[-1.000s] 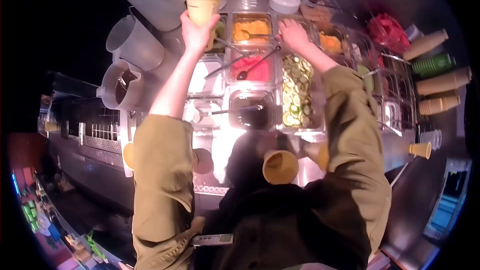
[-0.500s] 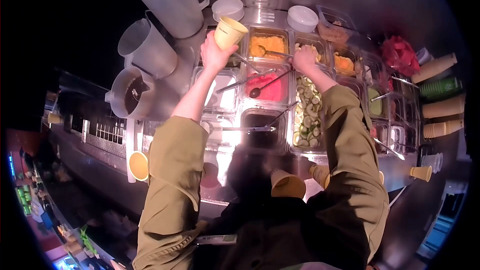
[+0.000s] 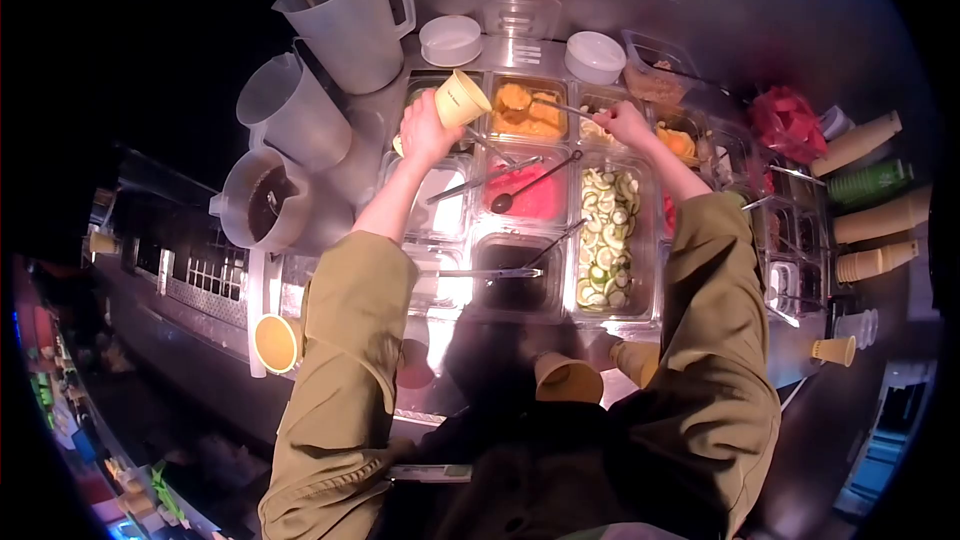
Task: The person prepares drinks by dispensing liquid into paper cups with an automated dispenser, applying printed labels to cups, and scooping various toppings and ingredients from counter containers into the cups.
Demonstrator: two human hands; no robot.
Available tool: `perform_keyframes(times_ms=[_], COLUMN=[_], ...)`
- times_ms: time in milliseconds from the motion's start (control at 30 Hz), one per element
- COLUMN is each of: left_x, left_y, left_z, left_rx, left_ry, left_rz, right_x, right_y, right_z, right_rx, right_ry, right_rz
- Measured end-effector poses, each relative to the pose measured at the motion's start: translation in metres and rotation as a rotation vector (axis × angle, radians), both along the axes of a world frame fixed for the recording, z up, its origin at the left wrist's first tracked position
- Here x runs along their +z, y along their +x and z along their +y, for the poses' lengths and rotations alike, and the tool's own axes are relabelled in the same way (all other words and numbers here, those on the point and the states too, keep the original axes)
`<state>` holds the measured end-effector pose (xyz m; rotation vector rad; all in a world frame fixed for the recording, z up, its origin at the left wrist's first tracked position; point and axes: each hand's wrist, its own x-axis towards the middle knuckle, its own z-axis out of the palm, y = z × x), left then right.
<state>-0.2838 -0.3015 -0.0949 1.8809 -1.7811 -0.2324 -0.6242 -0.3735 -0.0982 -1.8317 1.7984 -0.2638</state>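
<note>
My left hand (image 3: 426, 130) is closed around a yellow paper cup (image 3: 463, 98), which tilts to the right above the containers. In my right hand (image 3: 628, 128) is the handle of a long metal spoon (image 3: 570, 112). Its bowl, heaped with orange pieces, is over the container of orange pieces (image 3: 541, 124), just right of the cup. Below lie a container of pinkish-red filling (image 3: 528, 198), with a dark spoon (image 3: 540, 180) across it, and a long container of green-edged slices (image 3: 606, 230). What the cup holds is hidden from me.
Three translucent pitchers stand on the left, the lowest (image 3: 262, 202) holding dark liquid. White round tubs (image 3: 596, 56) sit along the back. Stacked cups (image 3: 876, 262) lie at the right. More cups (image 3: 278, 342) lie along the front edge.
The spoon has come up with orange pieces heaped in its bowl, and my right hand has shifted slightly right. The cup in my left hand tips further to the right.
</note>
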Motion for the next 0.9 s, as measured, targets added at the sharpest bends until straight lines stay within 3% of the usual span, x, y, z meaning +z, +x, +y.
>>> perform_keyframes(times_ms=[100,233,367,400,500,733,900], left_x=[-0.002,0.0,0.003,0.006,0.015,0.021,0.021], left_y=[-0.006,-0.031,-0.063,-0.067,-0.073,-0.065,-0.062], left_z=[-0.013,-0.031,-0.031,-0.03,-0.025,-0.018,-0.019], left_rx=[0.013,-0.009,-0.077,-0.091,-0.067,-0.15,-0.21], left_ry=[0.013,-0.107,-0.236,-0.285,-0.309,-0.403,-0.33], left_rz=[-0.027,0.16,0.471,0.535,0.688,0.692,0.725], right_x=[0.024,0.132,0.129,0.131,0.132,0.132,0.131], right_y=[-0.025,0.008,0.027,0.027,0.025,0.023,0.02], right_z=[-0.012,0.046,0.086,0.093,0.107,0.116,0.106], right_rx=[0.089,0.17,0.427,0.493,0.475,0.385,0.024], right_ry=[-0.151,-0.44,-1.063,-1.226,-1.352,-1.138,-0.364], right_rz=[-0.172,0.076,0.568,0.58,0.57,0.38,-0.289])
